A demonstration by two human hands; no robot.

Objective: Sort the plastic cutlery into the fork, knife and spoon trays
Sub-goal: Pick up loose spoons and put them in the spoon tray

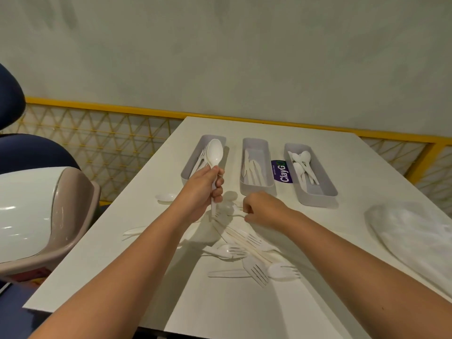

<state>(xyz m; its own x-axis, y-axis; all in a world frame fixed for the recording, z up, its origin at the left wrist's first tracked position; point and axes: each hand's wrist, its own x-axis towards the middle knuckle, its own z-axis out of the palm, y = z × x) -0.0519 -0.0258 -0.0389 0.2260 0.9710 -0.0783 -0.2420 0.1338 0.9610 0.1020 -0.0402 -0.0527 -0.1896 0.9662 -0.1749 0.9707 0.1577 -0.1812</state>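
Observation:
Three grey trays stand in a row on the white table (342, 314). The left tray (189, 170) holds forks, the middle tray (256, 188) holds knives, and the right tray (315, 195) holds spoons. My left hand (203, 192) grips white spoons (214, 152) upright by their handles, just in front of the left tray. My right hand (263, 210) reaches down to the far end of a loose pile of white cutlery (244, 250) and pinches a thin handle there. One lone spoon (166, 197) lies left of my left hand.
A purple label (282, 171) lies between the middle and right trays. A clear plastic bag (415, 238) sits at the table's right edge. White and beige chairs (49, 216) stand close to the left. A yellow railing (122, 110) runs behind the table.

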